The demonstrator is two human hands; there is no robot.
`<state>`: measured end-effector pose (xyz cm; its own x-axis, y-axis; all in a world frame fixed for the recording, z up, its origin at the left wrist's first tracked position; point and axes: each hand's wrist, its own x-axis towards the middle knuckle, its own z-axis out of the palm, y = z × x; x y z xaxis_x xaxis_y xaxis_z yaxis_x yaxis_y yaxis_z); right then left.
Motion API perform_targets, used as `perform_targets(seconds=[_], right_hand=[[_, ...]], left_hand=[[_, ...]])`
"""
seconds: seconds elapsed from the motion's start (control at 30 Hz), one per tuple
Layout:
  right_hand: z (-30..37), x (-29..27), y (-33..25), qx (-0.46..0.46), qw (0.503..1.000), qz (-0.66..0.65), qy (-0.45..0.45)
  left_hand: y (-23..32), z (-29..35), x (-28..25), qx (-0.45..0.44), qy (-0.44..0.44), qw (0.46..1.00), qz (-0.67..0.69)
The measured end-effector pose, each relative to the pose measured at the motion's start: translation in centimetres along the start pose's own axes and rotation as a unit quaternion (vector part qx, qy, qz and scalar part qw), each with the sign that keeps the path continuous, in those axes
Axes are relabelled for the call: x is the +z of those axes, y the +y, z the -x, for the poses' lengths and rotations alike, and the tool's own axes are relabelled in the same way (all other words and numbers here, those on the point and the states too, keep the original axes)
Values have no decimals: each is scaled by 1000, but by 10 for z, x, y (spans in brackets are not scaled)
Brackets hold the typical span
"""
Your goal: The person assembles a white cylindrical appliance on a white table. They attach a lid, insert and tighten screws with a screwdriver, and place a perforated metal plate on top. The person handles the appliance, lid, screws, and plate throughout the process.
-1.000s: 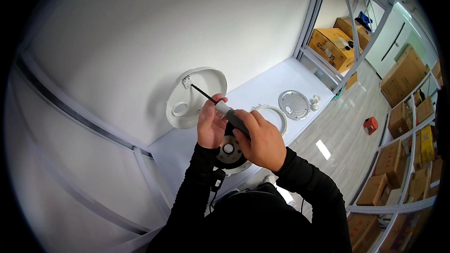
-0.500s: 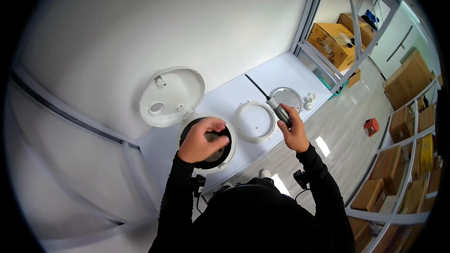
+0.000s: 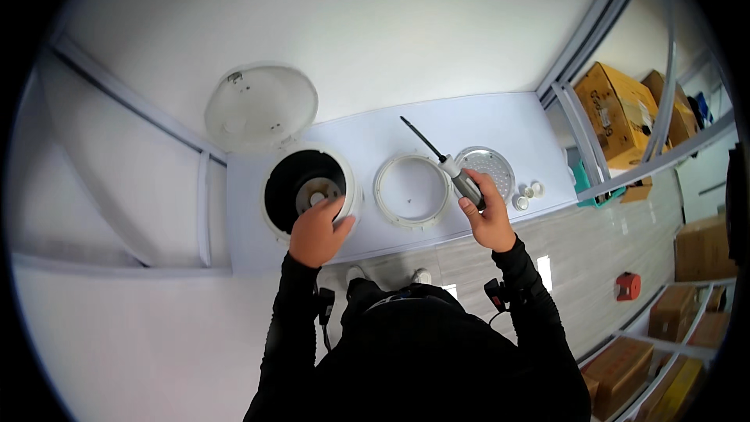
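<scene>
The black-shafted screwdriver slants above the white tabletop, my right hand wrapped round its grey-and-white handle — the best hold on a likely light, stiff tool. My left hand, loosely spread, overlaps the near side of a round, white plastic cooker body.

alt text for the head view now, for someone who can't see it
A person's right hand holds a grey-handled, black-shafted screwdriver; the left hand is at the near side of an open, round white appliance. A white plastic ring and round perforated silver disc lie on the pale table.
</scene>
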<state>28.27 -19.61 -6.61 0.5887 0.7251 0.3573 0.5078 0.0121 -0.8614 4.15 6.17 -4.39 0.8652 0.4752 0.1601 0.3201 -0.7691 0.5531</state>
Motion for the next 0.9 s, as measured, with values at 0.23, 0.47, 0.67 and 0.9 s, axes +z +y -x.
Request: perform_targets(seconds=[0.23,0.47,0.67,0.9], right_hand=[[-11,-4,-7,-42,995,-4,-91],[-15,-12,10,-57,993,-21,-98],[2,-34,24,22,992,-81,-92],[23,-63,34,95,984,-80,-128]], left_hand=[[33,-22,55,-44,158,986,-37],[81,-36,68,103,271,956,-47],[83,-38,120,71,110,982,137],[49,-41,190,-32,73,996,-28]])
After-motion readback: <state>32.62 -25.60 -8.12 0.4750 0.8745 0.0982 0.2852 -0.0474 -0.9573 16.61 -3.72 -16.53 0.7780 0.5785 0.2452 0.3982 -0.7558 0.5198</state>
